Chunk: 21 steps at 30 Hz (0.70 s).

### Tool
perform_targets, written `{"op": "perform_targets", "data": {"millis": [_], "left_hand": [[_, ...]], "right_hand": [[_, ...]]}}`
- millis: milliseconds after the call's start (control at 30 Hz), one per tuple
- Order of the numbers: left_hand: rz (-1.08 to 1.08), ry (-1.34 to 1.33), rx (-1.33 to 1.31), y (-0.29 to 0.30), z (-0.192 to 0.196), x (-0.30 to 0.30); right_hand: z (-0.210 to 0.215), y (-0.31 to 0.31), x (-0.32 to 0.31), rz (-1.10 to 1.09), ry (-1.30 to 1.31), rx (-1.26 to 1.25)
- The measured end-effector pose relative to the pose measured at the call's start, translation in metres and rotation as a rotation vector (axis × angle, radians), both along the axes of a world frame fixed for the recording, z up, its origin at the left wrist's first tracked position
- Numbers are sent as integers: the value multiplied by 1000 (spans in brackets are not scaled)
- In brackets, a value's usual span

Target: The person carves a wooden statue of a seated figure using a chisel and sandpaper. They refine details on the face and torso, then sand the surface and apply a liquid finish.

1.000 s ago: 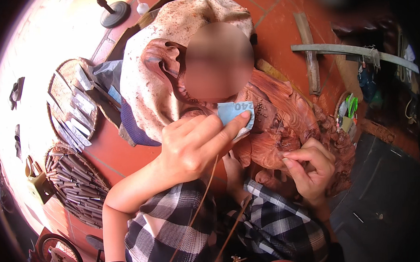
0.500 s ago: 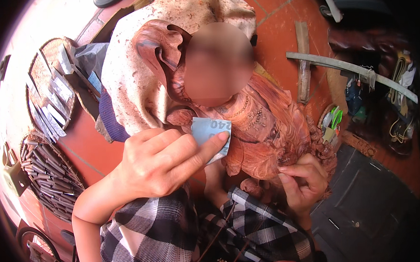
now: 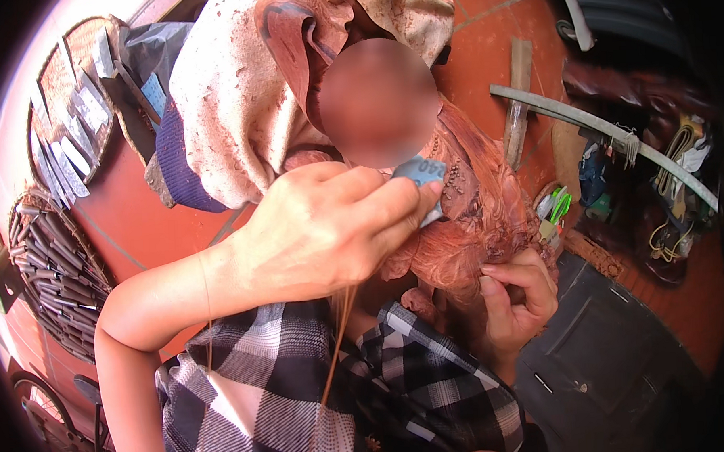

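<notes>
A reddish-brown carved wooden statue (image 3: 444,252), with a draped hood, beaded chest and fine flowing grooves, lies against a pale cloth in front of me; its head area is blurred. My left hand (image 3: 326,227) pinches a folded piece of blue sandpaper (image 3: 421,172) between thumb and fingers, over the chest just below the head. The side of the sandpaper toward the wood is hidden. At the statue's lower right, my right hand (image 3: 520,300) has its thumb and forefinger closed at the carved edge, other fingers curled.
Pale dusty cloth (image 3: 219,95) bunches behind the statue. At left stand a woven tray of flat blades (image 3: 67,130) and a basket of dark rods (image 3: 57,272). To the right are a curved grey strip (image 3: 600,123), green-handled scissors (image 3: 561,205) and a dark panel (image 3: 609,344).
My left hand has moved right and slightly upward with the sandpaper, which is now more bent and over the beaded chest. My right hand stays at the lower edge. The view has shifted slightly.
</notes>
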<state>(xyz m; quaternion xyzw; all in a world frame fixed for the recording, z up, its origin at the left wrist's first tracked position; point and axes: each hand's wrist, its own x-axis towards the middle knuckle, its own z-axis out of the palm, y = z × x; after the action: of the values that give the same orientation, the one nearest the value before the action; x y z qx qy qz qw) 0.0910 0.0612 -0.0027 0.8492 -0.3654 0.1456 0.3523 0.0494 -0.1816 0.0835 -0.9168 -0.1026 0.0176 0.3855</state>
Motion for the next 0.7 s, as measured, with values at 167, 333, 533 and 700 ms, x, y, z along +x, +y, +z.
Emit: {"op": "perform_targets", "data": {"millis": [167, 333, 533, 700], "left_hand": [[44, 38, 20, 2, 2, -1], [167, 353, -94, 48, 23, -23], [491, 738, 55, 105, -3, -69], [828, 1148, -152, 139, -40, -133]], "right_hand": [[0, -2, 1, 29, -46, -27], [-2, -4, 0, 46, -39, -14], [14, -10, -8, 51, -77, 133], [34, -29, -28, 104, -82, 150]]}}
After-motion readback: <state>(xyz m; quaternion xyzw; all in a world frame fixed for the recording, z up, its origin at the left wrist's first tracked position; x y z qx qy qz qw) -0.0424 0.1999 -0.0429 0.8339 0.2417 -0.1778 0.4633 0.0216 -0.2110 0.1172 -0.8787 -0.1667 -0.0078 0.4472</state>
